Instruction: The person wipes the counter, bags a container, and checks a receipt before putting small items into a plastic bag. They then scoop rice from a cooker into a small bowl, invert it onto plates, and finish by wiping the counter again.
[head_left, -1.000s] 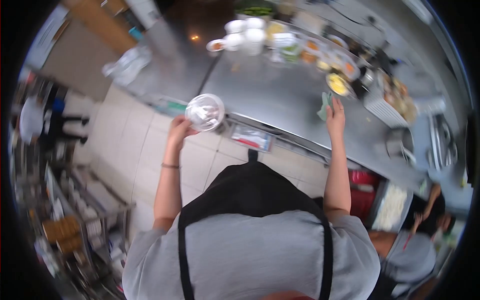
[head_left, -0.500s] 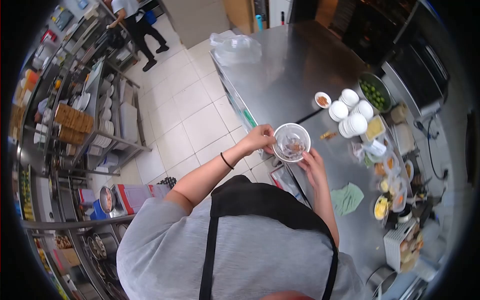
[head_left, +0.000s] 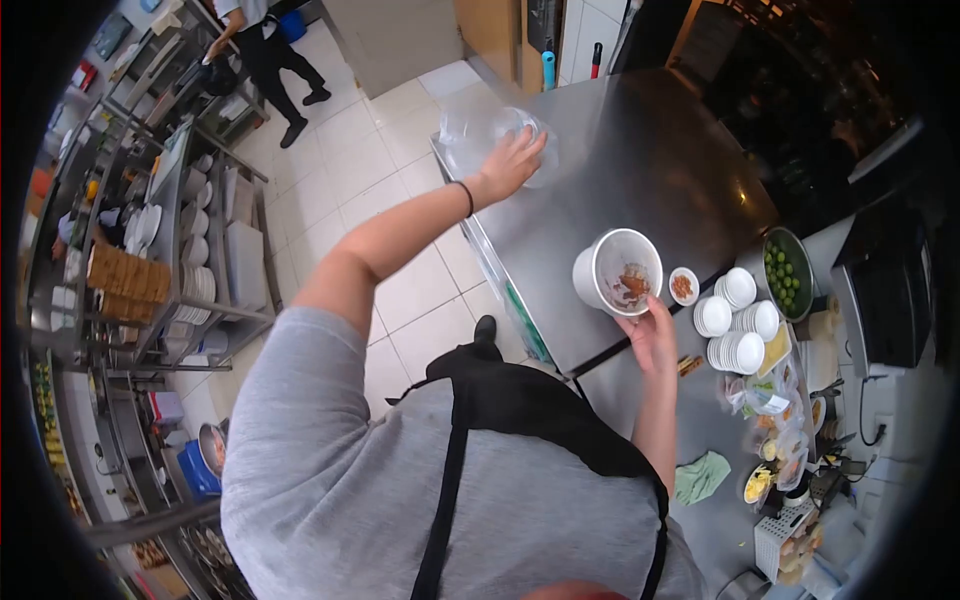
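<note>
Here the right hand [head_left: 652,338] holds one tub [head_left: 615,268]; whether the left hand [head_left: 512,162] grips one plastic bag [head_left: 473,138] is unclear.

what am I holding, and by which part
Your right hand holds the white tub by its near side, thumb at the rim. Whether your left hand grips the plastic bag is unclear.

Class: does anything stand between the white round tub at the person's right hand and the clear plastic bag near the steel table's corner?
Nothing visible stands on the steel tabletop between the white round tub and the clear plastic bag. Only the left hand is in the way, overlapping part of the bag in this view.
</note>
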